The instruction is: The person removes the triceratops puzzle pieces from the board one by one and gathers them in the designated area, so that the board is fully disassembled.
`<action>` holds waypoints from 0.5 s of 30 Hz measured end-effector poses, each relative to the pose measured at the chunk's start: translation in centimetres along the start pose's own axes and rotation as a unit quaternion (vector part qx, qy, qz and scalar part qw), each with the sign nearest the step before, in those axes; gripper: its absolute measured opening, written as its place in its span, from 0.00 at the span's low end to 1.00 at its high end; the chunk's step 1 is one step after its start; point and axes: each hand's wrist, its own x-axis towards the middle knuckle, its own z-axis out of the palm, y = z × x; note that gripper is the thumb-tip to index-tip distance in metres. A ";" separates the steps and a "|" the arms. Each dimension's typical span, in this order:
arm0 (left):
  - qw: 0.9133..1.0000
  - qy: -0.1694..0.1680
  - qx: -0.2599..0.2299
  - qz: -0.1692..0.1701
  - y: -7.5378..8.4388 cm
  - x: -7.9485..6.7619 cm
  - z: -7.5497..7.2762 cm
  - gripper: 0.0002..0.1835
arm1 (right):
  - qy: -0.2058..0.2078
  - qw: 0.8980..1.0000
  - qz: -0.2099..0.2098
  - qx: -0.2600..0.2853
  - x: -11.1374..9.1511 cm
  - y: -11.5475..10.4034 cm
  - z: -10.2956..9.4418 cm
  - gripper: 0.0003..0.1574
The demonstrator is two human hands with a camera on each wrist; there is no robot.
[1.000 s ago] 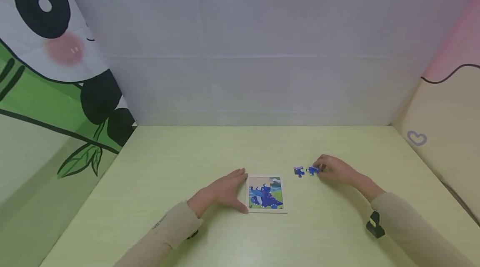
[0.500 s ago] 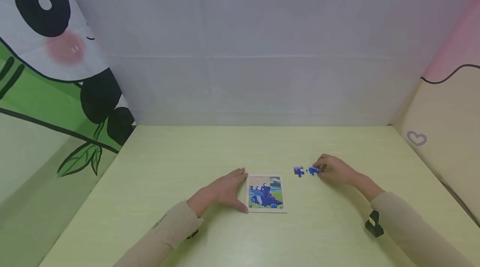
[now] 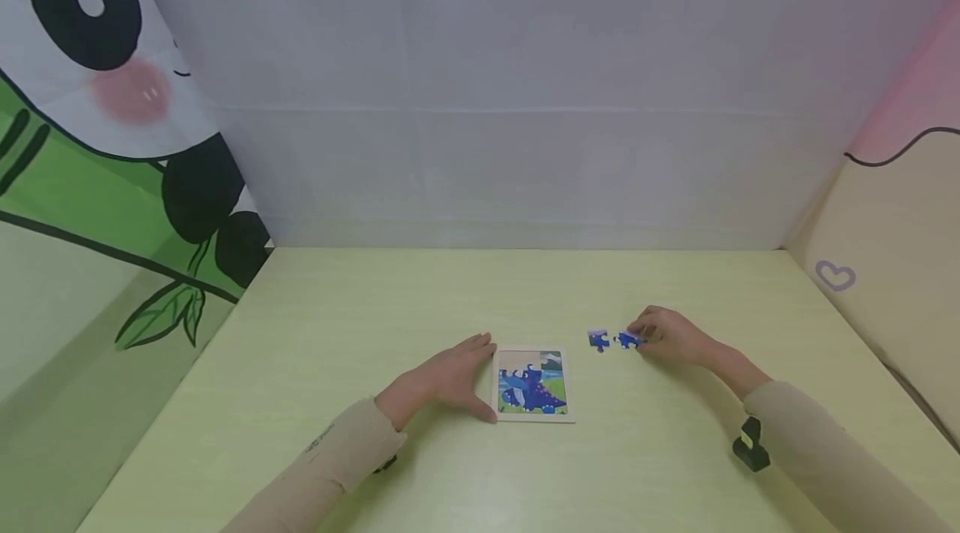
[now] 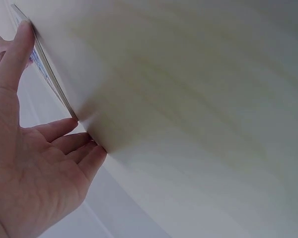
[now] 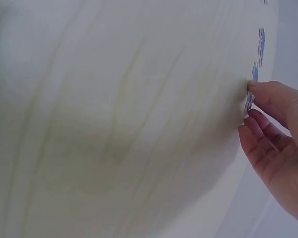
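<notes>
A small wooden-framed jigsaw puzzle [image 3: 532,384] with a blue dinosaur picture lies on the table. Along its top left, bare wood of the board shows. My left hand [image 3: 453,379] is spread at the frame's left side, thumb by the lower corner and fingertips at the upper one; the left wrist view has the thumb [image 4: 21,49] against the edge. To the right of the board, my right hand [image 3: 671,337] pinches a blue puzzle piece [image 3: 627,340] at the tabletop, partly hidden by the fingers. Just left of it lies another blue piece [image 3: 598,340].
The pale wood-grain table [image 3: 375,300] runs back to a white cloth wall [image 3: 480,100]. A panda-print panel [image 3: 135,166] stands at the left and a pink and beige panel [image 3: 892,250] at the right. Dark straps sit at both sleeves.
</notes>
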 end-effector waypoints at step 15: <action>1.000 0.002 0.003 -0.003 0.2 -0.1 -0.1 0.58 | 0.017 1.000 -0.019 -0.016 1.2 -1.2 0.4 0.19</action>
